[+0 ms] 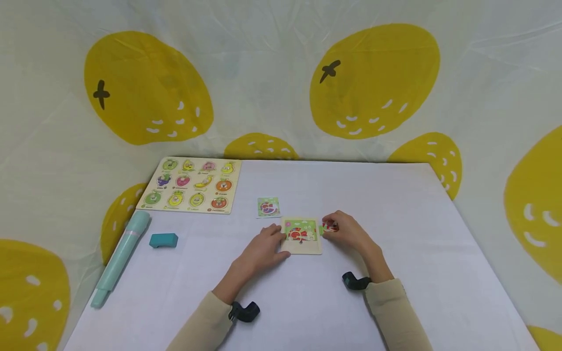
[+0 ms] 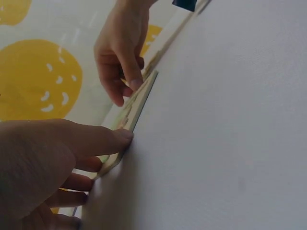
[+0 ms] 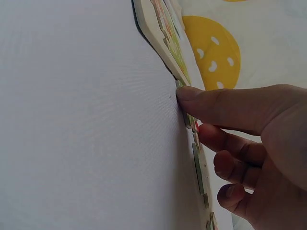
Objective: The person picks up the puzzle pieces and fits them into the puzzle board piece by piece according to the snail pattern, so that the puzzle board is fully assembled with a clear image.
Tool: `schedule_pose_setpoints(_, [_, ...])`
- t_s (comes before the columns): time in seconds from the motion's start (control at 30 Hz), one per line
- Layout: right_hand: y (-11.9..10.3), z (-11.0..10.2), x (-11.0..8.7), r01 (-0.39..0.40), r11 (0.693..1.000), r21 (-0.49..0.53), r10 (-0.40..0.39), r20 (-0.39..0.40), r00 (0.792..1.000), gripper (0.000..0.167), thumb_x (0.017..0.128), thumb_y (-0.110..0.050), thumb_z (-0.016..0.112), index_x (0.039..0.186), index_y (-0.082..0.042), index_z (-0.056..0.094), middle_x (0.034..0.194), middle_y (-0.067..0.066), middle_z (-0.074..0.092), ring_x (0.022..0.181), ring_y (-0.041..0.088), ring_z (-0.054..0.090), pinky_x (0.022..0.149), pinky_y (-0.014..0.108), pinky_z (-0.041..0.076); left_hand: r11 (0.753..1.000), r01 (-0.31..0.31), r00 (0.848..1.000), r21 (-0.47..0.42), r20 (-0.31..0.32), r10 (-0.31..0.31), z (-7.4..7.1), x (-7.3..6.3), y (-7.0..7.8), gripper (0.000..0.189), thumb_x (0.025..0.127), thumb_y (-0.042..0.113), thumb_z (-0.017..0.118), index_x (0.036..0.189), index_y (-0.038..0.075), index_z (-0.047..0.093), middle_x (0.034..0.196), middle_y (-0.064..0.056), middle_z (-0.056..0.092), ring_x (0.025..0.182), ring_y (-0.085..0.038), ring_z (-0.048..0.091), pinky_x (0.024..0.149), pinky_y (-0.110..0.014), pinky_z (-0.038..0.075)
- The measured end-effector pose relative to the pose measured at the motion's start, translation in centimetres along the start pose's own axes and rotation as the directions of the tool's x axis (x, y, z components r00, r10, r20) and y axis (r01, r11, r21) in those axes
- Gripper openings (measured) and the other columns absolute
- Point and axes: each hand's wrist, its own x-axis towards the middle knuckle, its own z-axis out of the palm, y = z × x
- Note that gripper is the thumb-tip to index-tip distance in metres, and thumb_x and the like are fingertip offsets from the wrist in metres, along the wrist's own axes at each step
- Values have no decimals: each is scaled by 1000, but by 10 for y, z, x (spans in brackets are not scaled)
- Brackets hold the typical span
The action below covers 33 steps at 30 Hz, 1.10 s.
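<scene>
Two hands, one table [image 1: 439, 273]. One puzzle tray [image 1: 311, 248] between them, picture in its upper part, bare strip along the near edge. Left hand [image 1: 265, 247]: at tray's left side, thumb apart from the other fingers and touching the near corner. Right hand [image 1: 349, 233]: thumb and forefinger clamped on one puzzle piece [image 1: 330, 227], just beside tray's right edge. More thin edges [image 3: 198, 167] past the piece; count unclear. Behind tray, one picture card [image 1: 268, 208]. Farther left: one board [image 1: 147, 204] with twelve fruits, one tube [image 1: 120, 261], one block [image 1: 164, 240].
</scene>
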Motion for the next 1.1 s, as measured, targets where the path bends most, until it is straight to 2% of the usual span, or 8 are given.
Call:
schedule_pose_setpoints(0.27, [-1,0,-1,-22,999,-24,22,0,1000,43,84,-15,79,123,1,67,105,13,64,91,23,56,81,37,49,1000,-25,999,2,-30,25,2,0,-1,51,89,37,75,129,6,66,143,-14,56,135,-31,52,119,-48,36])
schedule_pose_setpoints(0.43, [-2,1,0,-18,1000,3,18,-8,1000,35,84,-13,78,117,-1,68,99,10,64,89,22,56,79,35,48,1000,-12,1000,3,-27,12,4,-1,-1,52,90,37,74,131,7,65,145,-13,55,139,-31,49,120,-48,36])
schedule_pose_setpoints(0.67, [-3,-2,-2,-21,999,26,21,-18,1000,20,94,-9,66,114,-6,70,93,4,68,83,17,59,77,33,50,1000,4,1000,-5,-23,-5,6,-1,-2,52,90,38,73,133,8,65,147,-11,54,141,-29,47,121,-46,34])
schedule_pose_setpoints(0.93, [-3,-10,-3,-5,998,66,8,-48,999,20,95,-11,66,114,-5,68,94,7,69,78,15,59,67,25,48,1000,-8,999,-7,-40,8,6,-1,-2,52,90,37,74,132,8,65,146,-11,55,138,-29,51,120,-47,35])
schedule_pose_setpoints(1.1, [-8,-9,-2,11,996,88,-6,-54,999,20,95,-13,66,114,-6,68,90,5,67,77,15,55,66,23,46,1000,-2,999,-11,-34,1,5,-1,-2,53,90,38,73,133,8,64,146,-11,54,138,-29,51,120,-47,35])
